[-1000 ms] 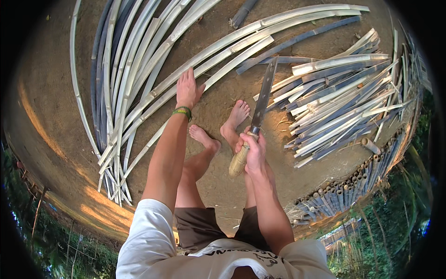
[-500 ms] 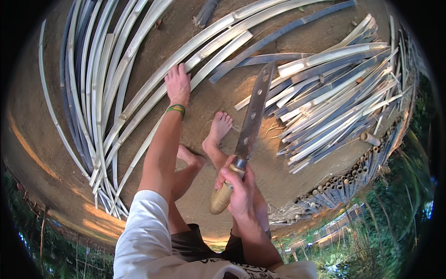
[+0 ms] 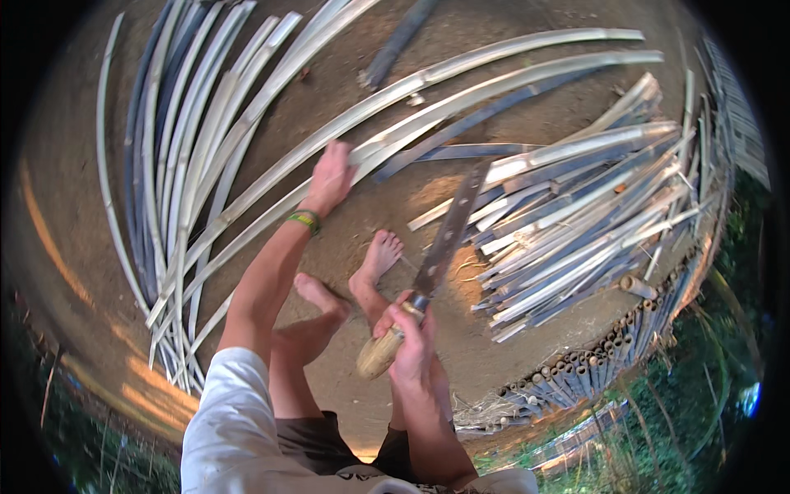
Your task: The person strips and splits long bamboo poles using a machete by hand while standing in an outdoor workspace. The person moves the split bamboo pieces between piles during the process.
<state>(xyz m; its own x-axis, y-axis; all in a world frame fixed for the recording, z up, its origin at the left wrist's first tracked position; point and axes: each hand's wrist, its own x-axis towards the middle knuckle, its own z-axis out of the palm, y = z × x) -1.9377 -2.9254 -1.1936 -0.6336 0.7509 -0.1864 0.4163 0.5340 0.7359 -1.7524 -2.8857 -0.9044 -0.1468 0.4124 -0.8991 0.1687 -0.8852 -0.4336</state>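
My right hand (image 3: 413, 333) is wrapped round the wooden handle (image 3: 378, 354) of a machete, its dark blade (image 3: 453, 226) pierced with a row of holes and slanting up and away to the right. Ahead of my left foot, my left hand (image 3: 332, 174), with a woven band on its wrist, is closed at the edge of a long pale split bamboo strip (image 3: 461, 103). Some of its fingers are blurred or hidden. Another pale bamboo strip (image 3: 374, 107) runs alongside, just beyond the hand. A shorter strip lies partly under the gripped one.
Many long bamboo strips (image 3: 185, 148) fan out at the left. A heap of shorter split bamboo (image 3: 576, 214) lies at the right, near the machete tip. Cut bamboo tubes (image 3: 588, 362) are stacked beyond it. A dark pole (image 3: 399, 41) lies at the far side. My bare feet (image 3: 378, 259) stand close by.
The view has shifted. My left hand has closed more at the strip and moved right along it; the strip now overlaps the shorter one. The machete stays in my right hand.
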